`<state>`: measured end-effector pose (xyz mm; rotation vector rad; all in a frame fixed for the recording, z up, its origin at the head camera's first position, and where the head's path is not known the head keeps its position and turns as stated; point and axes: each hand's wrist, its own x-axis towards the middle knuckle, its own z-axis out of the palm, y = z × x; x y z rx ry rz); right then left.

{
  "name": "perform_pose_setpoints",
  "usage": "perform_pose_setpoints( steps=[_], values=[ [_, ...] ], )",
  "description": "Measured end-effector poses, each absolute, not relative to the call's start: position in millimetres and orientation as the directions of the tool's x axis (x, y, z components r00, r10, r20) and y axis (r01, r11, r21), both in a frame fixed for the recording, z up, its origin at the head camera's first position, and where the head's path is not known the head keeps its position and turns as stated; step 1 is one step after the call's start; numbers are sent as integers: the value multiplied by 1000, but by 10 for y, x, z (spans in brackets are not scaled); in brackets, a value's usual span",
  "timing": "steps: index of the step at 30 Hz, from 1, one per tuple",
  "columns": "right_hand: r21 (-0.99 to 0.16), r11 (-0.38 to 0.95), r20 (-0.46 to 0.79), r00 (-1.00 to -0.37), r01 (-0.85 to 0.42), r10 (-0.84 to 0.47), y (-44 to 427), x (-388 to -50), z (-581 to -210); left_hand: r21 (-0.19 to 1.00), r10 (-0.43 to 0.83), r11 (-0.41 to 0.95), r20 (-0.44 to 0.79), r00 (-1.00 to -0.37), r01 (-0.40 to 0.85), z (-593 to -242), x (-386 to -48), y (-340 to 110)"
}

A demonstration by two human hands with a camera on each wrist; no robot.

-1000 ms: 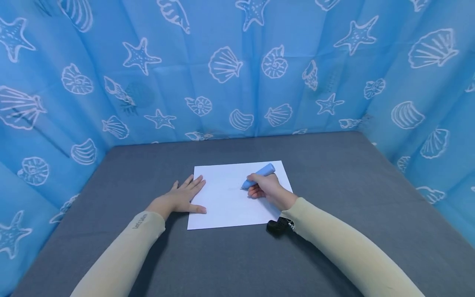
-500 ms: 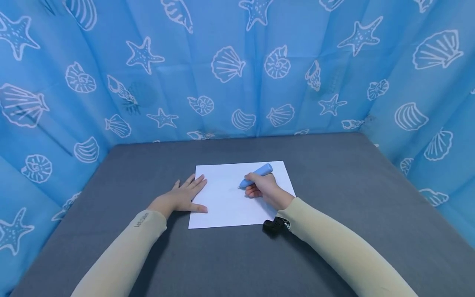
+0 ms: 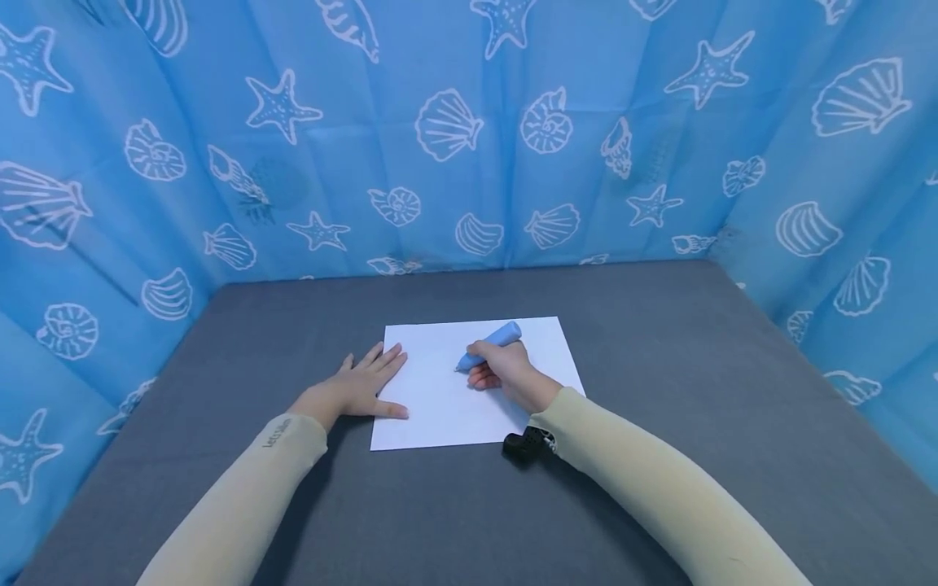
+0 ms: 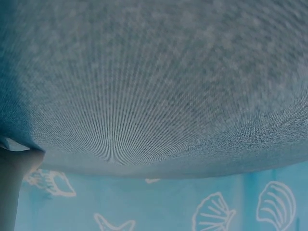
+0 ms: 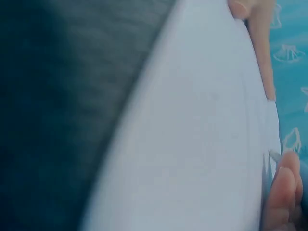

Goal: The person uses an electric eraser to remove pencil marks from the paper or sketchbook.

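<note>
A sheet of white paper (image 3: 432,427) lies on the grey cloth in the head view. My left hand (image 3: 357,392) rests flat over its left edge, fingers spread. My right hand (image 3: 510,371) grips a thick blue pen (image 3: 503,334), tilted with its thin tip at the paper near the middle. Any mark on the sheet is too faint to make out. In the right wrist view, curled right fingers (image 5: 283,195) and the pen tip (image 5: 274,155) show beside the paper (image 5: 192,125). Only a bit of the left hand (image 4: 24,161) shows in the left wrist view.
The grey-covered table (image 3: 454,521) spreads around the paper. A blue curtain (image 3: 352,155) with white shells and starfish hangs behind it and along both sides. Under the right wrist sits a small black device (image 3: 522,448).
My right hand has moved left across the paper with the pen, its tip shifting slightly left. The left hand and the paper have stayed in place.
</note>
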<state>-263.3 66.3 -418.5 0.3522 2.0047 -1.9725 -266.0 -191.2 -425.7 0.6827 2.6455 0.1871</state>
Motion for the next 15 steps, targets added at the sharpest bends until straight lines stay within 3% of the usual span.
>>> perform_pose_setpoints(
  steps=[15],
  values=[
    [-919, -2, -394, -917, 394, -58, 636, -2652, -4184, 203, 475, 880, -363, -801, 430, -4232, -2657, -1915]
  ],
)
